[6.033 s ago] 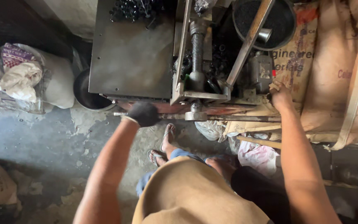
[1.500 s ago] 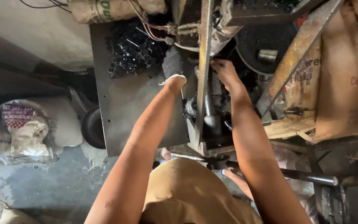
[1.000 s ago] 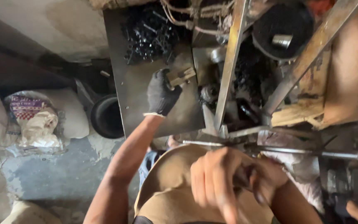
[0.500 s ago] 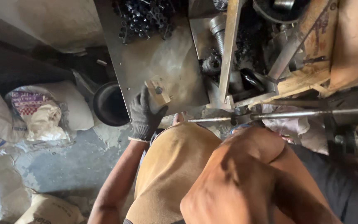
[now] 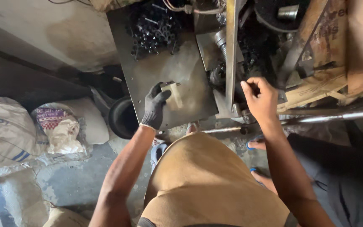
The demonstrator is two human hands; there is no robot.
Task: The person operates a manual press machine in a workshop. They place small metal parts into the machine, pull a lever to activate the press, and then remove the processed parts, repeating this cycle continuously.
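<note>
Floor: rough grey concrete floor [image 5: 76,176], stained, with a pale wall far left.
Work surface: a dark steel plate [image 5: 181,71] on the machine, scuffed and oily.
Far pile: black metal parts [image 5: 154,27] heaped loose at the plate's far edge.
Bucket: a black bucket [image 5: 122,117] stands just left of the plate; its contents cannot be made out.
Sacks: white sacks [image 5: 9,130] slump on the left.
Left hand [image 5: 154,105]: gloved, fingers closed around a small pale block [image 5: 175,93] resting on the plate.
Right hand [image 5: 260,98]: bare, fingers curled beside the upright steel bar [image 5: 231,54]; whether it pinches anything cannot be told.
</note>
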